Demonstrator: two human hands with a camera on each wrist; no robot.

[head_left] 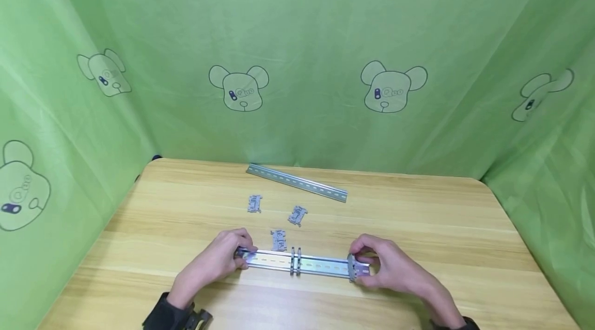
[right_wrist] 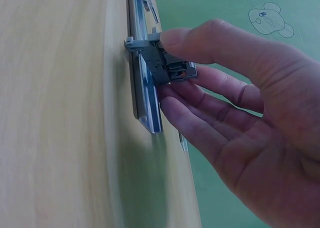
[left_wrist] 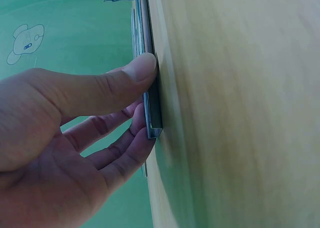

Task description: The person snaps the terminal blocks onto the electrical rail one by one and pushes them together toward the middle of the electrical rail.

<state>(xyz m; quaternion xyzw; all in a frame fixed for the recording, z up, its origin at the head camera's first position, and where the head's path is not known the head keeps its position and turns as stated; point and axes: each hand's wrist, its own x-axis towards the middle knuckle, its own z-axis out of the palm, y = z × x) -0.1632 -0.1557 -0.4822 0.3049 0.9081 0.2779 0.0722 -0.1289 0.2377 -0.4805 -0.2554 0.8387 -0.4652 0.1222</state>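
Observation:
A slotted metal DIN rail (head_left: 321,266) lies across the front of the wooden table. My left hand (head_left: 226,253) pinches its left end, thumb on the near edge and fingers on the far edge, as the left wrist view shows. Near the right end, my right hand (head_left: 388,264) grips a grey terminal block (right_wrist: 162,60) between thumb and fingers; the block sits across the rail. Two thin grey terminal blocks (head_left: 295,261) stand side by side near the rail's middle. Another grey terminal block (head_left: 279,240) lies flat just behind the rail.
Farther back lie two more grey terminal blocks, one on the left (head_left: 254,203) and one on the right (head_left: 297,215). A second DIN rail (head_left: 297,182) lies slanted near the table's back edge. Green curtains (head_left: 316,128) with printed bear heads surround the table (head_left: 418,206).

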